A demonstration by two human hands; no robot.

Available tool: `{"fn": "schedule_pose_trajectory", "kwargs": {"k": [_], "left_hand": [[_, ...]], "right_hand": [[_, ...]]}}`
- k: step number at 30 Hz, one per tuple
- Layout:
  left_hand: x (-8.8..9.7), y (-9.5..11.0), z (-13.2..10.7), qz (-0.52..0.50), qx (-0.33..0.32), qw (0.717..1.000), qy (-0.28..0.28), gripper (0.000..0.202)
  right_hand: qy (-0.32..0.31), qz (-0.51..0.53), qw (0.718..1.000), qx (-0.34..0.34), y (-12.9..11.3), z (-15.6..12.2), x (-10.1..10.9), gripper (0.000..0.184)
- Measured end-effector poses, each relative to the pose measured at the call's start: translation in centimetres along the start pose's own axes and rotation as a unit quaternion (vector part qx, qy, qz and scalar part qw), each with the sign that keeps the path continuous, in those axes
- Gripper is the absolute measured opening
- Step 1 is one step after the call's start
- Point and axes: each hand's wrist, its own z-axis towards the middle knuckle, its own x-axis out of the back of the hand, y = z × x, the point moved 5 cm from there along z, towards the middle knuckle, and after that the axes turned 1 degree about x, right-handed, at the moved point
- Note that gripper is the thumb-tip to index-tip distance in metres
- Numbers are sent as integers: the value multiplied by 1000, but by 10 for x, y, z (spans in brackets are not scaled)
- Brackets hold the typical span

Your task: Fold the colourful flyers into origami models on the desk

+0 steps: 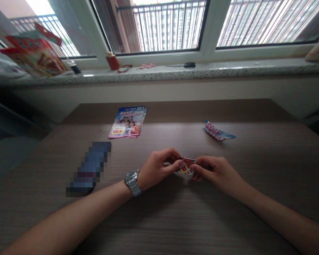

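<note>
Both my hands meet over the middle of the brown wooden table (228,219). They pinch a small folded piece of red and white printed paper (186,169) between them. My left hand (159,167), with a metal watch on its wrist, grips the paper's left side with curled fingers. My right hand (215,170) holds the right side, fingertips pressed together. Most of the paper is hidden by the fingers.
A stack of coloured flyers (128,121) lies further back on the table. A folded paper piece (218,132) lies at the right. A blurred-out dark object (89,168) sits to the left. The window sill (228,69) holds printed bags (35,56), a red box (112,61) and scissors (187,64).
</note>
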Motion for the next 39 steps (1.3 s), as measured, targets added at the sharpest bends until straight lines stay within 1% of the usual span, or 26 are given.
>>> {"fn": "schedule_pose_trajectory", "kwargs": {"k": [4,8,16,22,29,32,35,37,39], "left_hand": [[-2,1,-1,-3,1,1000,-25,19],[-4,5,-1,27,-4,998,-49,19],[-3,5,-1,46,-25,998,-43,15],[-2,8,-2,61,-32,997,-30,16],[1,10,-3,41,-41,998,-15,13],[-1,12,-3,82,-55,995,-15,11],[-2,13,-4,128,-76,989,0,8],[-2,14,-4,144,-89,986,11,8],[-3,14,-4,155,-96,983,13,8]], "right_hand": [[-14,-37,999,9,-3,0,1,30],[-27,-69,997,20,-3,-1,0,31],[2,-88,995,55,-4,-1,0,25],[19,-99,993,60,-6,-1,2,26],[38,-78,993,81,-9,-3,2,30],[64,-141,981,120,-14,-5,4,26],[92,-227,954,174,-21,-7,5,18],[89,-249,944,198,-24,-8,3,16],[78,-253,940,213,-26,-8,1,17]]}}
